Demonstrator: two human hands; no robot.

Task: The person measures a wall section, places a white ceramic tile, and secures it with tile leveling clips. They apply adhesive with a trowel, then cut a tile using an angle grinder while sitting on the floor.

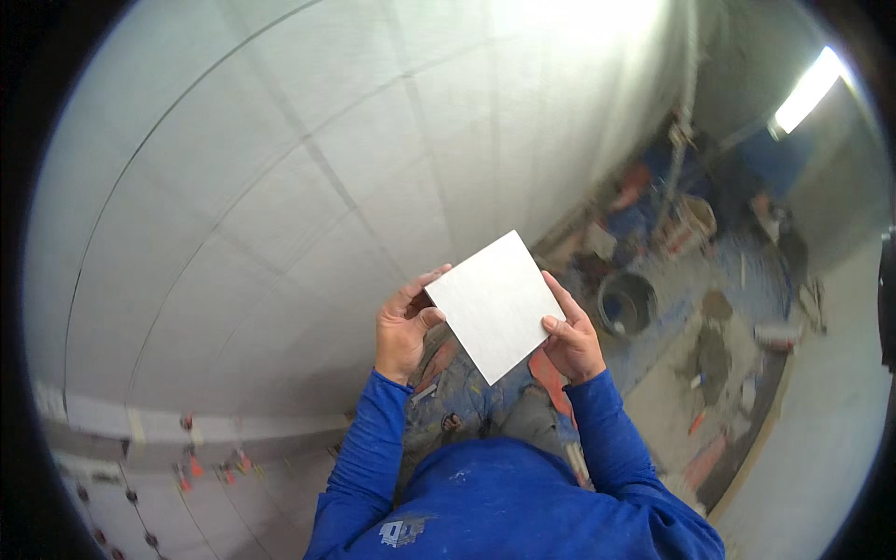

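Observation:
A pale, square tile (497, 306) is held up in front of my body, turned so that one corner points away from me and one toward me. My left hand (407, 322) grips its left corner, thumb near the lower edge and fingers behind. On the opposite side my right hand (572, 334) pinches the right corner, its thumb lying on the pale face and its fingers along the edge and behind. The underside of the tile is hidden. Blue sleeves cover both my forearms.
A wall of large light tiles (308, 215) rises on the left. Red clips (191, 467) stand along tile joints at lower left. To the right, a dark bucket (626, 304) sits on the messy floor, with a white bucket (689, 226) beyond. A lamp (806, 93) glows at upper right.

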